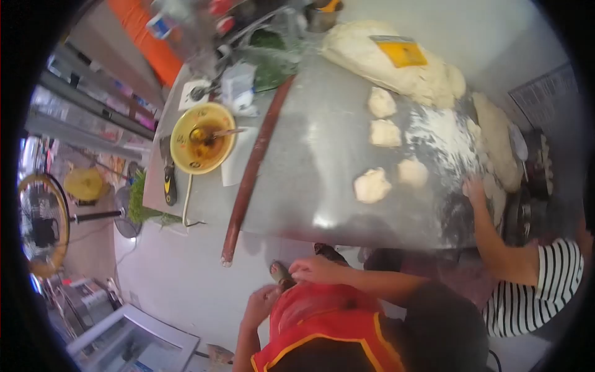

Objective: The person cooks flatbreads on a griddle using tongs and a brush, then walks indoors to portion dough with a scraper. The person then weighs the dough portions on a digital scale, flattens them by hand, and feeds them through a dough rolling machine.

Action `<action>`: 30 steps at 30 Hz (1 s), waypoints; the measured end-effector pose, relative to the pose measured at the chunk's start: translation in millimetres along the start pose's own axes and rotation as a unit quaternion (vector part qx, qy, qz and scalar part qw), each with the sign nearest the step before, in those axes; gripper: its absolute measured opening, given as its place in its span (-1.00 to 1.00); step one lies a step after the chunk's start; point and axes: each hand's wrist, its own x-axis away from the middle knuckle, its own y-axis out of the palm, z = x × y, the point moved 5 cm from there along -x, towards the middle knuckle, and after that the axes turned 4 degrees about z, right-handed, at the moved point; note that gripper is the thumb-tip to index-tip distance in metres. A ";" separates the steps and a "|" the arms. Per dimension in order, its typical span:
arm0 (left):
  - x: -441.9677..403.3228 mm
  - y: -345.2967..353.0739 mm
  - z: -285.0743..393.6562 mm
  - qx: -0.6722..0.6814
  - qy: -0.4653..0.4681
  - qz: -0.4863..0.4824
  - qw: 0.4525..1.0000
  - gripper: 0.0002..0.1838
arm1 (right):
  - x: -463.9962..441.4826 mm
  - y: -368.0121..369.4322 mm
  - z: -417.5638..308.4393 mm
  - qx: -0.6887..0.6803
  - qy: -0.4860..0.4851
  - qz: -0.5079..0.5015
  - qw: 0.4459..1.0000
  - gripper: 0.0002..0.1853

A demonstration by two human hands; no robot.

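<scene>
My left hand (263,304) is held in front of my red apron (328,310), fingers curled in. Just above and to its right, my right hand (317,271) hovers over the apron's upper edge with bent fingertips. Whatever either hand holds, if anything, is too small or hidden to make out. Ahead of them, a long reddish-brown rolling rod (257,164) lies across the metal table (310,167), one end jutting past the front edge. Several dough pieces, including a front one (372,185), lie on the tabletop.
A co-worker's hand (475,188) touches the floured right end of the table. Behind lies a large dough mass (384,56) with a yellow scraper (401,52) on it. At left stand a yellow bowl (186,158) of dark liquid and a black-and-yellow handled tool (170,183).
</scene>
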 end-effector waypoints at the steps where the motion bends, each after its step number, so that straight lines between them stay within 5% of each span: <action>1: -3.4 4.3 24.5 0.002 0.008 -0.010 1.000 -0.75 | 26.2 -35.5 -39.2 0.072 -0.034 0.086 0.993 -0.66; 3: -28.7 16.0 77.5 0.062 0.067 0.024 0.995 -0.72 | 75.1 -101.6 -85.4 0.159 -0.021 0.263 0.951 -0.67; 4: -40.4 25.5 113.6 0.017 0.072 0.033 0.997 -0.70 | 89.2 -129.4 -28.1 0.117 0.046 0.395 0.910 -0.67; 5: -47.2 36.3 144.4 -0.031 0.070 0.040 0.996 -0.67 | 104.1 -164.5 -12.2 0.151 -0.050 0.482 0.862 -0.62; 7: -81.6 69.0 170.8 -0.147 0.213 0.084 0.962 -0.54 | 137.6 -226.8 7.1 0.191 -0.011 0.606 0.772 -0.47; 9: -116.9 108.4 195.4 -0.280 0.408 0.095 0.864 -0.35 | 151.5 -269.4 47.8 0.258 0.004 0.650 0.715 -0.31; 14: -150.3 195.2 258.4 -0.407 0.458 0.099 0.784 -0.17 | 133.2 -303.7 64.2 0.354 0.031 0.554 0.753 -0.23; 18: -186.5 216.8 245.4 -0.420 0.421 0.035 0.803 -0.27 | 120.0 -295.4 90.5 0.352 0.033 0.567 0.744 -0.31; 20: -203.0 210.2 239.5 -0.422 0.382 -0.017 0.822 -0.34 | 121.5 -272.1 91.2 0.326 0.018 0.567 0.756 -0.38; 22: -197.0 175.3 238.8 -0.391 0.479 0.005 0.786 -0.45 | 129.3 -238.2 73.0 0.317 0.004 0.531 0.786 -0.44; 25: -177.8 113.3 260.4 -0.457 0.431 0.043 0.777 -0.45 | 141.2 -212.2 43.3 0.331 -0.034 0.486 0.808 -0.39; 30: -197.0 81.2 279.9 -0.424 0.508 0.032 0.749 -0.42 | 107.8 -288.8 30.6 0.276 -0.024 0.569 0.774 -0.21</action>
